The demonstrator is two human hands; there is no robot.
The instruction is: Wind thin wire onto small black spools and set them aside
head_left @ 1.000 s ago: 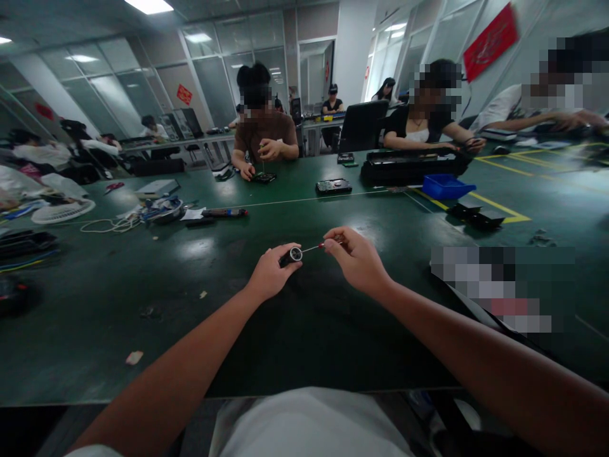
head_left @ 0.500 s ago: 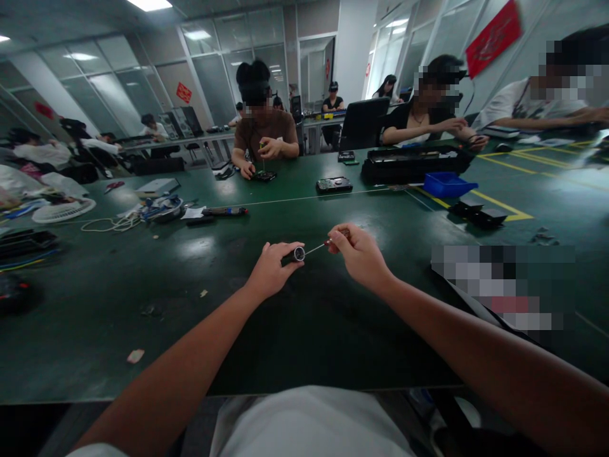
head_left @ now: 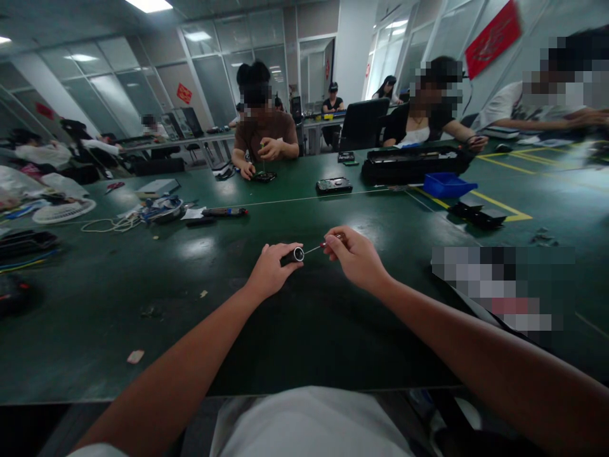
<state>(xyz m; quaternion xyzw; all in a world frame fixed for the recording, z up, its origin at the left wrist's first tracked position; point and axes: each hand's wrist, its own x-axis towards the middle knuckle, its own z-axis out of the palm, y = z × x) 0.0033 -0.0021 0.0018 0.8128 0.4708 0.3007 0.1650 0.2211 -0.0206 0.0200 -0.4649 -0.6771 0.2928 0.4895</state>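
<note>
Near the middle of the green table (head_left: 304,343), my left hand (head_left: 272,273) grips a dark cylinder (head_left: 297,254) whose silvery round end faces right. My right hand (head_left: 356,255) is closed on the reddish handle of a screwdriver (head_left: 314,248). Its thin shaft points left, with the tip at the rim of the cylinder's open end. Whether the tip is inside cannot be told.
A hard drive (head_left: 333,185), a blue tray (head_left: 448,185) and black brackets (head_left: 478,214) lie beyond my hands. At the left are a tool (head_left: 226,211), cables (head_left: 121,222) and a white fan grille (head_left: 64,211). Across the table, a person (head_left: 266,133) works.
The screwdriver handle and my right fingers have shifted slightly left and turned. The cylinder has tilted a little in my left hand. A person at the back right has drawn one arm back.
</note>
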